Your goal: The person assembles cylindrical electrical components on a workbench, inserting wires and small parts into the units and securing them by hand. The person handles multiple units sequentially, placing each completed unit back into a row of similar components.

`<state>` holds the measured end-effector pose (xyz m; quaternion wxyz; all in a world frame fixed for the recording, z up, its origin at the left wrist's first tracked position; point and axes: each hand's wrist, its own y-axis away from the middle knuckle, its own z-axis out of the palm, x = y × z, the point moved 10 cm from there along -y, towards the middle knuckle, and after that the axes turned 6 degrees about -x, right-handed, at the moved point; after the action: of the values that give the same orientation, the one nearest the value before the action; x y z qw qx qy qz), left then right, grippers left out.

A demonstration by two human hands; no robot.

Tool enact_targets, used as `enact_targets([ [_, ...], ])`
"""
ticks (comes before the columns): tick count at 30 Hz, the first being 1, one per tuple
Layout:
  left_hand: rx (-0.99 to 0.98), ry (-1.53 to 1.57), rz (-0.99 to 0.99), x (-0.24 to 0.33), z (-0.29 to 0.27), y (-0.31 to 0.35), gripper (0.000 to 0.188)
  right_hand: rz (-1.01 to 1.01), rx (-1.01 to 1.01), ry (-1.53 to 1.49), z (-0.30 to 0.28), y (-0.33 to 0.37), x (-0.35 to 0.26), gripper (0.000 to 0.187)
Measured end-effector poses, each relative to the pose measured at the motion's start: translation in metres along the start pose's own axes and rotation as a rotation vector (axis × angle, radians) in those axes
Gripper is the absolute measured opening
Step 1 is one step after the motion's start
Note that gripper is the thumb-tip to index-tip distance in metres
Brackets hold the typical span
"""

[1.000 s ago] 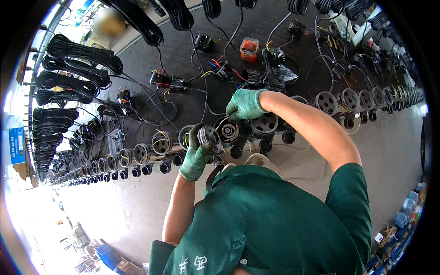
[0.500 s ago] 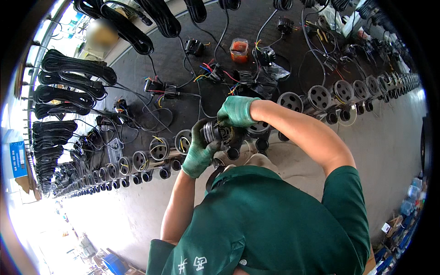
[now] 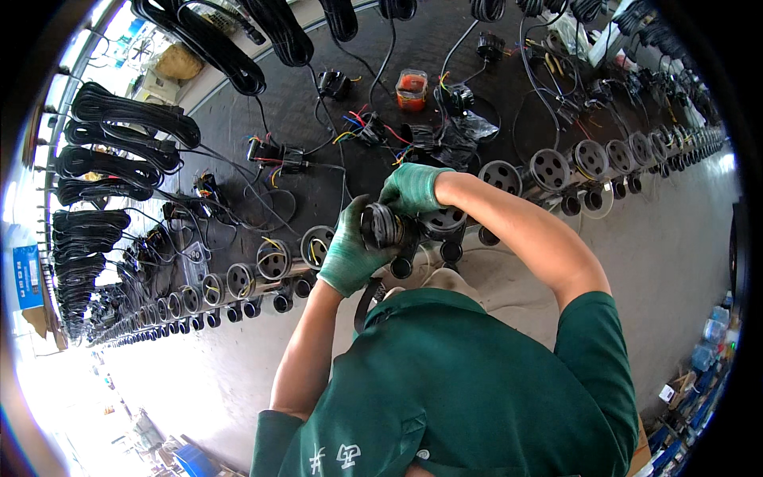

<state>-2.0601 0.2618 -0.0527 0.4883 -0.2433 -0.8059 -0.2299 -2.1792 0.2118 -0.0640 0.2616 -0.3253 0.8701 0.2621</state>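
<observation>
My left hand (image 3: 354, 250), in a green glove, is closed round a black ribbed cylindrical part (image 3: 383, 226) at the bench's near edge. From the far right side my right hand (image 3: 415, 189), gloved the same way, reaches to the part with its fingers bent in; the fingertips are partly hidden, and what they pinch does not show. Right beside the part stands a black round housing with holes (image 3: 442, 219). Another round housing (image 3: 318, 245), with a yellow wire in it, is left of my left hand.
A long row of black round housings (image 3: 550, 168) runs along the bench edge. On the dark bench top (image 3: 318, 187) lie wired black connectors (image 3: 278, 155) and an orange-filled tub (image 3: 412, 90). Coiled black cables (image 3: 135, 115) hang at the left and far side.
The ribbed part has turned in my left hand, so more of its ribbed side shows. My left hand has shifted slightly right, and my right hand stays close to it.
</observation>
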Motion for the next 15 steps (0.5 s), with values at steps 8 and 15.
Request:
enact_targets([
  [8, 0.098, -0.381, 0.020, 0.028, -0.006, -0.009, 0.108, -0.052, -0.020, -0.135, -0.001, 0.001, 0.011, 0.030],
  [15, 0.093, -0.404, 0.057, 0.040, -0.010, -0.006, 0.105, 0.032, -0.055, -0.082, 0.003, -0.001, 0.022, 0.030],
])
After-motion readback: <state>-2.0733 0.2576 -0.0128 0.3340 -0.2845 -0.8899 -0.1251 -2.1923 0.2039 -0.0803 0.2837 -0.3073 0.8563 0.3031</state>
